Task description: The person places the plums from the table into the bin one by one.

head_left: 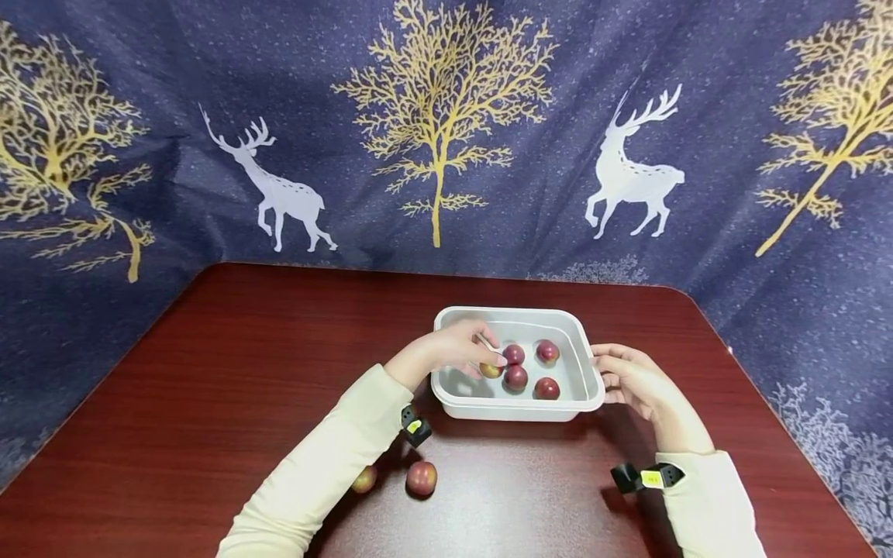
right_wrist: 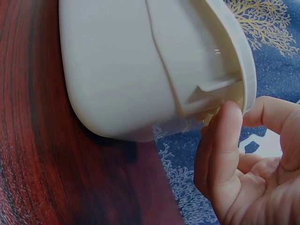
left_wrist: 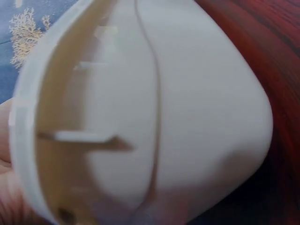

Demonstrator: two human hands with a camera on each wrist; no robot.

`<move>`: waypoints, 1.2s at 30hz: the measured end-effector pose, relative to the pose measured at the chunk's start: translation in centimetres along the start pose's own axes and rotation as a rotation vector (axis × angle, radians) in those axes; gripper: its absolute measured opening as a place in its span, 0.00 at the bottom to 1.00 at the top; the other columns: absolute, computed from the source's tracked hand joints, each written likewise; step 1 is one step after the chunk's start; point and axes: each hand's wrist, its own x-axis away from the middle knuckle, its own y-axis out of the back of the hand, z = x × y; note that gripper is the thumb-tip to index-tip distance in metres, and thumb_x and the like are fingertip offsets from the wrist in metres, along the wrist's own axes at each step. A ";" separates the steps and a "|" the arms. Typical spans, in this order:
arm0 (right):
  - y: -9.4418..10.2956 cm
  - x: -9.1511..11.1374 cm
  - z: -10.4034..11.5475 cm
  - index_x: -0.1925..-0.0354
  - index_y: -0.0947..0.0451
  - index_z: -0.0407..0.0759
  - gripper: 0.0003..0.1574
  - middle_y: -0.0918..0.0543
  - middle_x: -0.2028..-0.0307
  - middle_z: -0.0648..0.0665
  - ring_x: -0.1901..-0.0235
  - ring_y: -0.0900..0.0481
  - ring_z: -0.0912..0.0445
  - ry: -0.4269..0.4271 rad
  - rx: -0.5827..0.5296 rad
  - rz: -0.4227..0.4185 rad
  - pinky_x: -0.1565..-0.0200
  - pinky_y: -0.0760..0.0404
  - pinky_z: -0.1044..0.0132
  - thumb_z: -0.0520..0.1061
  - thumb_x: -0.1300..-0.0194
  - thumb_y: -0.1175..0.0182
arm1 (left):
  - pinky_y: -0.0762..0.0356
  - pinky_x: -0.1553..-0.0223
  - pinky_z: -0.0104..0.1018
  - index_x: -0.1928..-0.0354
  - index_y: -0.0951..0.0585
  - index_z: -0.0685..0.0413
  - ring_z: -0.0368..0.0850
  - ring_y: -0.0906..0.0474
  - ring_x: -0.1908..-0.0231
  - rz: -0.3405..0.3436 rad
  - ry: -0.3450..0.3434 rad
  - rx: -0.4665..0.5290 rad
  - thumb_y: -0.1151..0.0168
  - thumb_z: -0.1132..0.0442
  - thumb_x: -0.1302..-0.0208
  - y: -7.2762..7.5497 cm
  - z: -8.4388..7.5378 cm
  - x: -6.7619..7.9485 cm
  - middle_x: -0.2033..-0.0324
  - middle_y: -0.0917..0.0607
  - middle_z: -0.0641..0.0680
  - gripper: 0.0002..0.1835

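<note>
A light grey plastic tub [head_left: 519, 404] stands on the table with several dark red plums [head_left: 515, 377] on its floor. My left hand [head_left: 453, 347] reaches over the tub's left side and holds a yellowish plum [head_left: 491, 371] low inside it, the thumb covering its top. In the left wrist view the tub wall [left_wrist: 206, 93] is blurred, and the held plum is hidden. My right hand [head_left: 638, 381] grips the tub's right rim. The right wrist view shows its fingers [right_wrist: 225, 150] pinching that rim [right_wrist: 248, 70].
Two more plums lie on the table nearer me: a red one [head_left: 422, 479] and a yellow-red one [head_left: 363, 480] partly behind my left sleeve. The dark red wooden table [head_left: 279, 349] ends at a blue cloth backdrop [head_left: 460, 256] with trees and deer.
</note>
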 end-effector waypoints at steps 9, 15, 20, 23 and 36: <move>-0.3 -0.2 0.1 0.50 0.32 0.35 0.15 0.18 0.75 0.55 0.77 0.20 0.64 -0.011 0.016 0.003 0.72 0.17 0.68 0.37 0.34 0.51 | 0.16 0.60 0.47 0.55 0.29 0.64 0.46 0.19 0.69 -0.016 0.046 0.026 0.37 0.67 0.40 -0.2 0.4 -0.7 0.72 0.21 0.53 0.15; -0.4 -0.2 0.2 0.47 0.35 0.30 0.19 0.18 0.76 0.54 0.78 0.20 0.64 -0.018 0.028 -0.004 0.73 0.18 0.69 0.37 0.35 0.51 | 0.16 0.62 0.45 0.57 0.29 0.63 0.46 0.17 0.66 -0.013 0.048 0.018 0.37 0.67 0.40 -0.1 0.6 -1.2 0.72 0.20 0.53 0.14; -0.3 -0.3 0.0 0.47 0.34 0.31 0.19 0.18 0.75 0.54 0.77 0.20 0.63 -0.031 0.028 -0.001 0.73 0.18 0.69 0.37 0.35 0.51 | 0.16 0.63 0.44 0.55 0.29 0.65 0.46 0.18 0.68 -0.006 0.046 0.018 0.37 0.67 0.40 -0.1 0.7 -1.2 0.72 0.21 0.54 0.15; -0.2 -0.4 0.0 0.48 0.33 0.32 0.17 0.18 0.75 0.54 0.77 0.20 0.63 -0.032 0.030 -0.002 0.73 0.18 0.69 0.37 0.35 0.51 | 0.16 0.63 0.43 0.54 0.30 0.66 0.48 0.19 0.66 0.000 0.041 0.031 0.37 0.68 0.40 -0.1 0.7 -1.1 0.70 0.21 0.56 0.16; 0.0 -0.4 0.0 0.52 0.30 0.37 0.12 0.19 0.76 0.54 0.78 0.21 0.64 -0.018 0.009 0.001 0.74 0.18 0.70 0.37 0.34 0.51 | 0.16 0.61 0.43 0.50 0.29 0.67 0.64 0.23 0.51 -0.002 -0.047 0.045 0.42 0.67 0.37 -0.1 0.2 -1.0 0.66 0.25 0.55 0.15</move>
